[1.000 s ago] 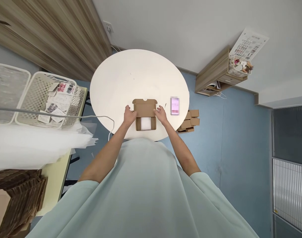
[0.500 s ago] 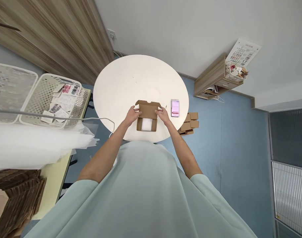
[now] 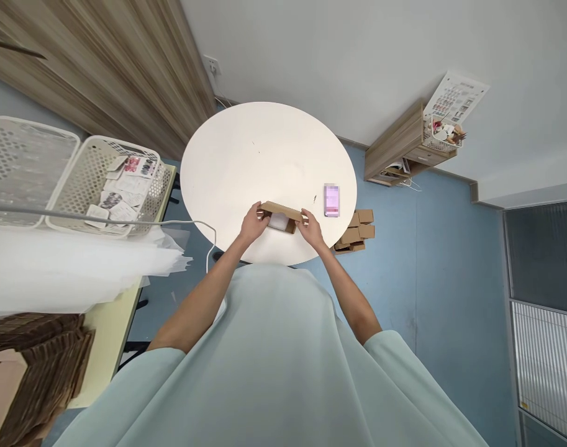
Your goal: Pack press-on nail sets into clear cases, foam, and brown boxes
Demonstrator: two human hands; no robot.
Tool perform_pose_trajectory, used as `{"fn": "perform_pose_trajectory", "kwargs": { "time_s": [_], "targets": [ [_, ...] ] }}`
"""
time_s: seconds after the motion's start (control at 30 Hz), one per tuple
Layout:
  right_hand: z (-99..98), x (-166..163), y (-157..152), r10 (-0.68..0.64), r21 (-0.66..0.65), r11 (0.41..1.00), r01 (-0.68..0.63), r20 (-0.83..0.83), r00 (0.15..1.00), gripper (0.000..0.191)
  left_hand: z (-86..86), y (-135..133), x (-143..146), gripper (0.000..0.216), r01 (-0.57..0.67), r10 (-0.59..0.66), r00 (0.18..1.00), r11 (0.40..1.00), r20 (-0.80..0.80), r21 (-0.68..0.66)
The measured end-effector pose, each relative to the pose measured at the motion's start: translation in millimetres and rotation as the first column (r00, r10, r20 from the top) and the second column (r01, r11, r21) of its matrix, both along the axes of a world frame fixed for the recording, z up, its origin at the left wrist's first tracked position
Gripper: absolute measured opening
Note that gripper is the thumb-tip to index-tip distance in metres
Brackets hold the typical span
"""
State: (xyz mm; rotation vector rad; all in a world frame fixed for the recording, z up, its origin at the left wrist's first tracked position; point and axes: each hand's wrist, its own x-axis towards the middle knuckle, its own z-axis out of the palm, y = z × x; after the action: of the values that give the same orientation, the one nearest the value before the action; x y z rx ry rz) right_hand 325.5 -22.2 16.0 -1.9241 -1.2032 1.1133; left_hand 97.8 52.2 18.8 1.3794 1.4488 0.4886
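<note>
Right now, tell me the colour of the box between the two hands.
The box is brown, as it shows in the head view, the only one.

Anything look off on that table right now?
Yes, small dark marks stand out against the white tabletop: one left of the phone, others farther back, too small to identify. The held box shows no obvious damage.

rounded white table [image 3: 246,161]: phone [image 3: 331,200] lying toward right, part-open cardboard box [image 3: 282,210] at near side

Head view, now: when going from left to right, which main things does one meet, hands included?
Basket of paper cards, left hand, cardboard mailer box, right hand, smartphone, stacked cardboard boxes, wooden cabinet.
</note>
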Motion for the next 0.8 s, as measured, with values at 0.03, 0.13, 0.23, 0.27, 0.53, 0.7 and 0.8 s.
{"fn": "perform_pose_trajectory", "kwargs": {
  "time_s": [0.03,0.13,0.23,0.27,0.53,0.7,0.8],
  "targets": [
    [-0.4,-2,-7,0.015,0.005,1.000,-0.015,0.008,1.000,0.062,-1.4,-3,-2,0.073,0.011,-0.011,1.000,1.000,-0.014,0.004],
    [-1.0,-9,-25,0.062,0.020,0.998,-0.063,0.032,0.998,0.060,-3.9,-12,-8,0.064,0.044,-0.042,0.994,0.999,-0.097,0.019],
    [-1.4,-15,-39,0.086,0.037,0.995,-0.089,0.085,0.993,0.057,-3.8,-18,-13,0.054,0.093,-0.076,0.977,0.993,-0.199,0.073],
    [-1.7,-17,-43,0.089,0.037,0.995,-0.094,0.110,0.990,0.056,-3.3,-20,-15,0.052,0.122,-0.098,0.970,0.988,-0.224,0.098],
    [-3.2,-22,-54,0.089,-0.111,0.992,-0.061,0.278,0.956,0.042,-1.1,-41,-24,0.050,0.347,-0.281,0.873,0.932,-0.399,0.105],
    [-5.9,-24,-58,0.170,-0.273,0.959,-0.082,0.320,0.932,0.037,-11.1,-54,-23,0.039,0.396,-0.366,0.781,0.917,-0.506,-0.052],
    [-10.0,-26,-59,0.201,-0.319,0.943,-0.091,0.329,0.923,0.036,-20.7,-60,-22,0.035,0.372,-0.375,0.764,0.921,-0.524,-0.117]
  ]
}}
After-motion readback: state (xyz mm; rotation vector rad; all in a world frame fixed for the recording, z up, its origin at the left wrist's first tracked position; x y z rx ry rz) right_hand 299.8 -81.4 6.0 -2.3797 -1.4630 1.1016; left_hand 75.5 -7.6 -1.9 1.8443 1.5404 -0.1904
